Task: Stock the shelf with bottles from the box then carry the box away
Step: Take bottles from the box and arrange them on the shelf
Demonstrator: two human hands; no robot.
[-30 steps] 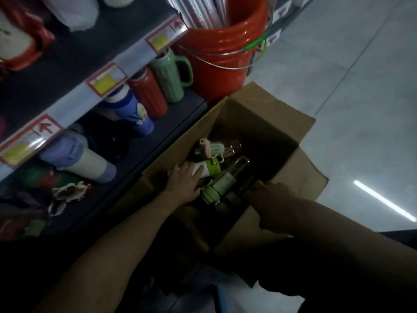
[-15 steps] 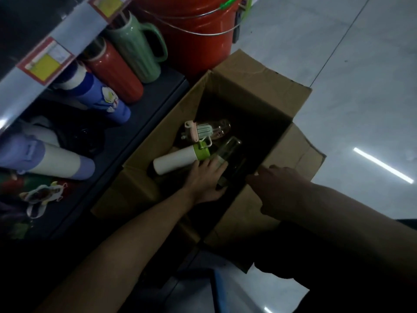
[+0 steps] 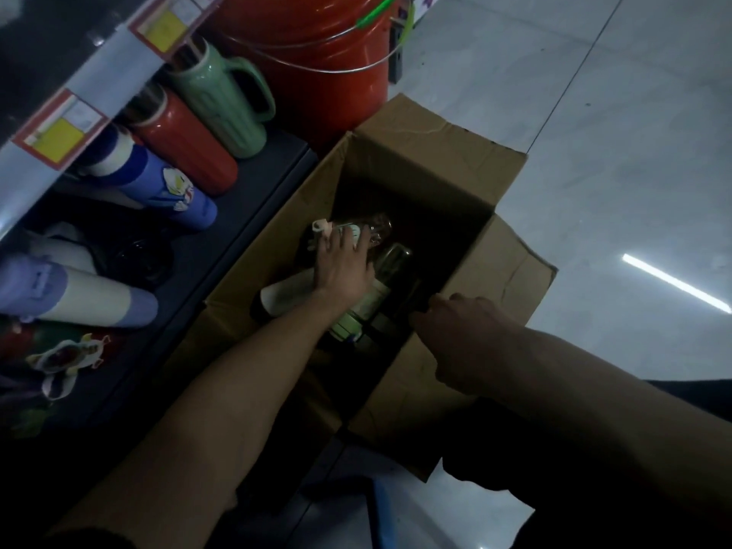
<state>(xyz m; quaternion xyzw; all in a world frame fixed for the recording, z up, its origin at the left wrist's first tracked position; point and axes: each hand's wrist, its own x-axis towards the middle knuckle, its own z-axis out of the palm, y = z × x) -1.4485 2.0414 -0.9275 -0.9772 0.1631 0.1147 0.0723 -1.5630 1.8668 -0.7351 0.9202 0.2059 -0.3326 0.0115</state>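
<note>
**Hands at a cardboard box (image 3: 435,164) of bottles beside a shop shelf (image 3: 261,208)**

At far left, the dark lower shelf carries a row of stock: a lavender-and-cream flask (image 3: 87,297), a blue flask (image 3: 166,188), a red flask (image 3: 186,148) and a green jug (image 3: 225,109). A red bucket (image 3: 317,45) stands just behind the box.

The open box sits on the floor, just beside the shelf edge, with its flaps folded out. At least three bottles lie inside. A white bottle (image 3: 285,291) is nearest the shelf. A small clear bottle (image 3: 380,225) with a pink cap lies further in. A glass bottle (image 3: 396,257) has its pale green lid toward the near side.

The left hand (image 3: 342,267) is down among them, palm down. Its grip is wide, the fingers spread fairly straight across the cap end of the small clear bottle, and it lifts nothing.

To the right, the right hand (image 3: 463,334) is at the box's near wall. In the dim light its grip appears pinched on the cardboard rim, steadying it. Grey floor (image 3: 614,132) fills the right side.

The bottles look rigid and smooth, and are probably empty and light. The clear ones may crack if knocked together. The safest hold is likely round the body just below the cap, not by the cap or its loop.
</note>
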